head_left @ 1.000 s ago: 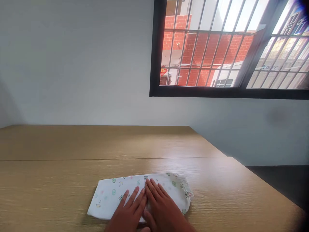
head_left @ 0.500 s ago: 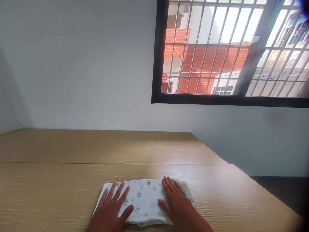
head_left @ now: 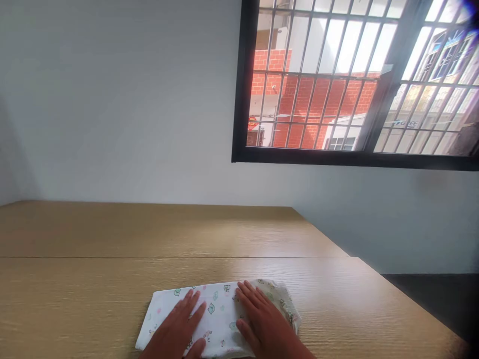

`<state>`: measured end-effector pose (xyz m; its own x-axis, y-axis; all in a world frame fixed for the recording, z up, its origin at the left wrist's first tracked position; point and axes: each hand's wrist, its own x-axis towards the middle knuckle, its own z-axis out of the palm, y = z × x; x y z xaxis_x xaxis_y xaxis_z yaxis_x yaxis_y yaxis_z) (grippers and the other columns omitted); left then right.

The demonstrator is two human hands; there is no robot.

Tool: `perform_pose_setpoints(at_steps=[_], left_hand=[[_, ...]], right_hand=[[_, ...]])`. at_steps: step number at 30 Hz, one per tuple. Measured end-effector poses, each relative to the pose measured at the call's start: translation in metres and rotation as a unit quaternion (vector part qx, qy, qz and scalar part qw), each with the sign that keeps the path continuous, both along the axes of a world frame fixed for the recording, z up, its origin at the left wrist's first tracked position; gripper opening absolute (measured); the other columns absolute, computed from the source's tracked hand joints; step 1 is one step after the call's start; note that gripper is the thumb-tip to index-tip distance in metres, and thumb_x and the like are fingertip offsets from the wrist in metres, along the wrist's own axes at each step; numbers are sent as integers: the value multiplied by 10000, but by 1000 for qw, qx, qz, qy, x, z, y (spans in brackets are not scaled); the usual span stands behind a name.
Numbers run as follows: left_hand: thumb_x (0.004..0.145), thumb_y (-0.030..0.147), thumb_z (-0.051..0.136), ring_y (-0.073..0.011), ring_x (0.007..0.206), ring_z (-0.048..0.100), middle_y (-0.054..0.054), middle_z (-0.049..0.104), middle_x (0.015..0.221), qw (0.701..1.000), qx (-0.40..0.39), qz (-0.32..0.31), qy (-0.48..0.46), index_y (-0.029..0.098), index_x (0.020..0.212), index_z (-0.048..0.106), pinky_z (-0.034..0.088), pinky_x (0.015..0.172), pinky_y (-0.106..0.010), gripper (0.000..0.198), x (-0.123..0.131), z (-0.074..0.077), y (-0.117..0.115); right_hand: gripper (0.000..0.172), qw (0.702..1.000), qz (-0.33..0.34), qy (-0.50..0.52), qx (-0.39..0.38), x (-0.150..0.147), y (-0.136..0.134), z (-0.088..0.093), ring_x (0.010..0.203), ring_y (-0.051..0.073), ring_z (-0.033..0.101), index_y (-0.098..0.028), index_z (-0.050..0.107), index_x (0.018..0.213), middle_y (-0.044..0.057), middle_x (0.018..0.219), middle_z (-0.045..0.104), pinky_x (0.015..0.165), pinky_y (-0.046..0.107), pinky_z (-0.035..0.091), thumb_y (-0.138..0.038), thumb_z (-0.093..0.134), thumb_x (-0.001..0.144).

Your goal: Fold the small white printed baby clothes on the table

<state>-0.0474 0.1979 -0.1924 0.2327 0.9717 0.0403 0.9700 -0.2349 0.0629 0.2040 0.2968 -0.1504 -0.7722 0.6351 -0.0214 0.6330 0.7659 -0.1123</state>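
Observation:
A folded white cloth (head_left: 220, 304) printed with small green and pink animal faces lies flat on the wooden table, its frayed end to the right. My left hand (head_left: 175, 324) rests palm-down on the cloth's left half, fingers spread. My right hand (head_left: 262, 324) presses flat on its right half, fingers pointing toward the frayed end. Neither hand grips the fabric. The cloth's near edge is cut off by the bottom of the view.
The light wood-grain table (head_left: 93, 299) has a seam across it and a corner at the right. Beyond its right edge lies a dark floor (head_left: 430, 299). A barred, black-framed window (head_left: 314, 80) in the white wall shows a brick building.
My hands, close together at the cloth's middle a second ago, have slid apart toward its two ends. The view has shifted slightly as my head moved.

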Motion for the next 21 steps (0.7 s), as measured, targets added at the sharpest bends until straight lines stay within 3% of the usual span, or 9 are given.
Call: perform_pose_setpoints(at_steps=[3, 9, 14, 17, 21], left_hand=[[1065, 369, 479, -328, 1367, 219, -107, 167, 1487, 995, 38, -91, 14, 191, 1494, 313, 339, 1076, -513, 493, 0, -4, 2], [1084, 438, 410, -343, 1379, 182, -49, 132, 1507, 997, 16, -77, 2, 296, 1514, 223, 300, 1077, -597, 489, 1, 2, 2], [1084, 406, 384, -270, 1410, 53, 11, 31, 1513, 997, -76, -13, 0, 328, 1515, 163, 179, 1151, -570, 490, 8, 17, 1], [1085, 368, 327, -238, 1412, -7, 57, -32, 1505, 992, -109, 61, 10, 350, 1511, 126, 126, 1163, -582, 471, 8, 24, -3], [1083, 326, 250, -225, 1398, -88, 54, -97, 1497, 977, -141, 158, 35, 229, 1512, 38, 85, 1190, -498, 488, 3, 31, -7]], right_hand=[[633, 999, 32, -14, -29, -3, -4, 5, 1413, 215, 27, -90, 218, 1550, 27, 1529, 57, 1179, 439, 122, -362, 516, 1063], [682, 998, 23, -5, -60, -3, -4, 8, 1413, 215, 3, -101, 191, 1555, 23, 1529, 28, 1178, 446, 87, -353, 546, 1030], [686, 998, 10, -3, -60, -2, -6, 5, 1413, 197, -1, -112, 195, 1558, 7, 1527, 16, 1179, 430, 84, -366, 538, 1021], [694, 998, -16, -21, -48, 0, -4, 5, 1411, 207, -17, -91, 183, 1556, 20, 1525, 2, 1179, 435, 91, -420, 512, 1041], [688, 994, -76, -73, -24, 1, 1, 4, 1407, 215, -35, -40, 156, 1546, 60, 1520, -21, 1180, 420, 90, -446, 448, 1074]])
